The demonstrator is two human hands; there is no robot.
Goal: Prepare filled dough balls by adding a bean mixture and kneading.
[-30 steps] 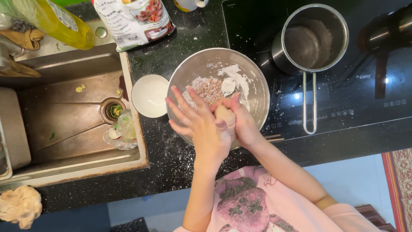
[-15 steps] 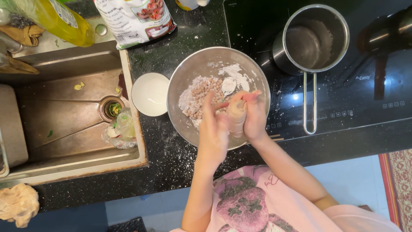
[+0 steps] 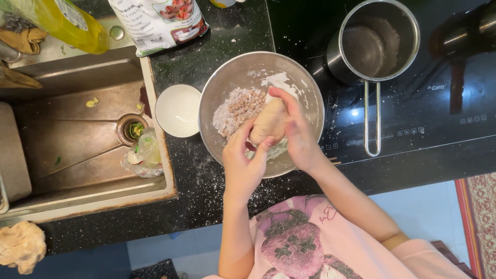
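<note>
Left hand: the left hand [image 3: 243,163] was cupped under the near end of a tan dough lump [image 3: 268,123], thumb and fingers closed against it.
Right hand: the right hand [image 3: 295,135] lay flat along the lump's far side, fingers straight and pressed against it, so the dough sat squeezed between both hands.
Dough lump: it was held just above the inside of a steel mixing bowl [image 3: 310,95], not resting on the bottom.
Bowl contents: a heap of small floured dough balls [image 3: 238,108] lay at the left of the bowl, with loose white flour [image 3: 279,81] at the far side.
Step in hand: to my eye she was rolling or shaping the lump between her hands, with many pellets already made.
Next move: it looked to call for even pressure from both hands, kept over the bowl so that crumbs fell inside.
Beside the bowl: a small white dish [image 3: 178,110] stood touching its left rim, on the flour-dusted black table [image 3: 196,196].
Further out: a sink [image 3: 77,139] lay to the left and a steel saucepan [image 3: 373,44] sat on the black cooktop [image 3: 439,113] to the right.
</note>
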